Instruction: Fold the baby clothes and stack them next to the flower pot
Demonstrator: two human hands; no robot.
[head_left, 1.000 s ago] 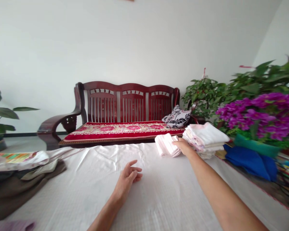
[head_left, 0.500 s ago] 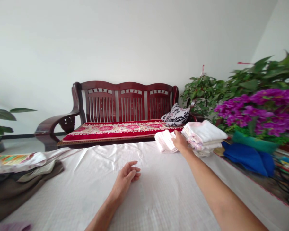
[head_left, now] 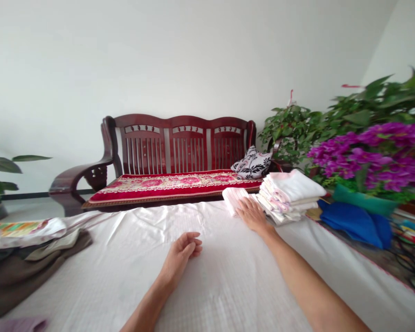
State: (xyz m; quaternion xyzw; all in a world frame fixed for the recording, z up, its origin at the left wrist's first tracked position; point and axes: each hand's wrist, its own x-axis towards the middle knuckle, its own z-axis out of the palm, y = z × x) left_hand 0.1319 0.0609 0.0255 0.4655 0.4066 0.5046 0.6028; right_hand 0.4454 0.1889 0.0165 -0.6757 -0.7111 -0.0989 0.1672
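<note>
My right hand (head_left: 251, 214) lies flat, fingers stretched out, on the near side of a small folded pink-striped cloth (head_left: 232, 197) at the far edge of the white sheet (head_left: 207, 276). Right beside it stands a stack of folded white and pink cloths (head_left: 290, 193). Nearer to me, my left hand (head_left: 181, 254) rests on the sheet with its fingers loosely curled and nothing in them.
A heap of brown and patterned clothes (head_left: 27, 249) lies at the left. Blue fabric (head_left: 354, 223) and purple flowers (head_left: 376, 157) with green plants stand at the right. A dark red wooden bench (head_left: 173, 161) with a patterned pillow (head_left: 251, 165) stands behind.
My right hand has let go of the small striped cloth and drawn back a little, flattening on its near side. The left hand has barely moved.
</note>
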